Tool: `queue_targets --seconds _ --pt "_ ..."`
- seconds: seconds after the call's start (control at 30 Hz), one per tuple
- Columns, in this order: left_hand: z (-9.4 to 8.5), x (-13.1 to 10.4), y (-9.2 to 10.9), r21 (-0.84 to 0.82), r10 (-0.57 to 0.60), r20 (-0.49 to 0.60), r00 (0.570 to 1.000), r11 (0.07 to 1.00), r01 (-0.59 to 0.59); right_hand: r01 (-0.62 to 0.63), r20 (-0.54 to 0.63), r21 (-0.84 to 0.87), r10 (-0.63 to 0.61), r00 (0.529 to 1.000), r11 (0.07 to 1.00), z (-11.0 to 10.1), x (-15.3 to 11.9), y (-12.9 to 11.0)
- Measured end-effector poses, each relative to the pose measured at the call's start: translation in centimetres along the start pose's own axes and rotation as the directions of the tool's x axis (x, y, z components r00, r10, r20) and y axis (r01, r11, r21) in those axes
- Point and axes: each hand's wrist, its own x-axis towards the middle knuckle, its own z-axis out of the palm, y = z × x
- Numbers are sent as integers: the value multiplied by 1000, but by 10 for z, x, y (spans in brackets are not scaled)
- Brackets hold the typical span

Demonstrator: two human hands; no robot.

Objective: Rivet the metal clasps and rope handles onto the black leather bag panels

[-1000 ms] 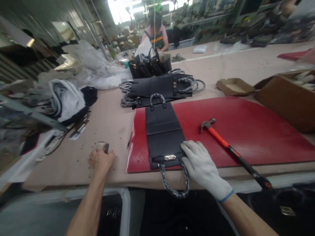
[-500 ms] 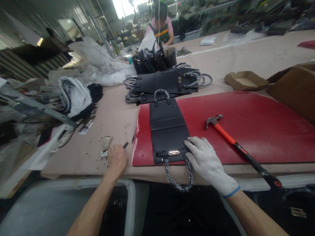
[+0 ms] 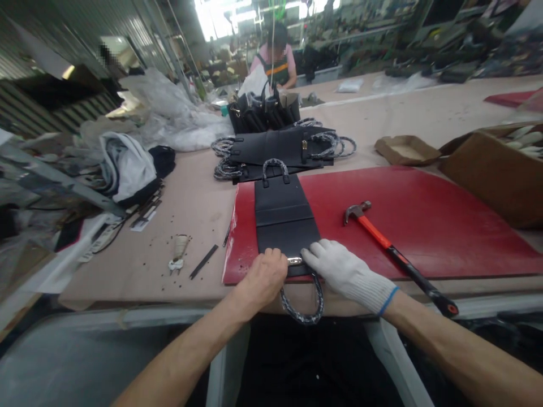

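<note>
A black handbag panel (image 3: 283, 217) lies unfolded, with a plastic-wrapped handle at each end. Near its close end is a strap with a shiny metal clasp (image 3: 294, 261). My bare left hand (image 3: 263, 278) is closed on the panel's lower left part, its fingers curled at the left end of the clasp. From the other side my right hand (image 3: 345, 271), in a white knit glove, grips the right edge, fingertips close to the clasp. The near handle (image 3: 303, 319) hangs over the table edge between my hands. What lies beneath my fingers is hidden.
Under the panel is a red board (image 3: 424, 226), bearing a claw hammer (image 3: 382, 240). Left of it lie a dark strip (image 3: 203, 262) and a thread spool (image 3: 180, 246). More black panels (image 3: 271, 148) are stacked behind. A cardboard box (image 3: 487, 181) stands right; a co-worker (image 3: 275, 59) sits beyond.
My left hand has moved right, from the dark strip on the table onto the panel beside the clasp. My right hand has shifted slightly inward along the panel's edge. The view has turned a little.
</note>
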Motion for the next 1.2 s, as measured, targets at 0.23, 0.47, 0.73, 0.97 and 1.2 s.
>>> queue_targets --seconds 0.23,0.47,0.73,0.97,1.2 --pt "5 -1 -8 101 162 32 986 981 -164 0 116 -70 8 993 998 -12 13 -14" --pt "28 -17 -22 7 202 -92 975 979 -202 20 165 -25 -16 986 999 -16 19 -6" --pt "61 -24 -43 -129 249 -521 816 922 -364 -131 170 -16 132 977 991 -39 22 -19" --pt "57 -24 -59 -271 301 -589 750 801 -534 -93 209 -43 100 973 995 -38 29 -32" --pt "60 -24 -55 -238 298 -603 740 818 -524 124 214 4 -122 969 992 -35 24 -16"
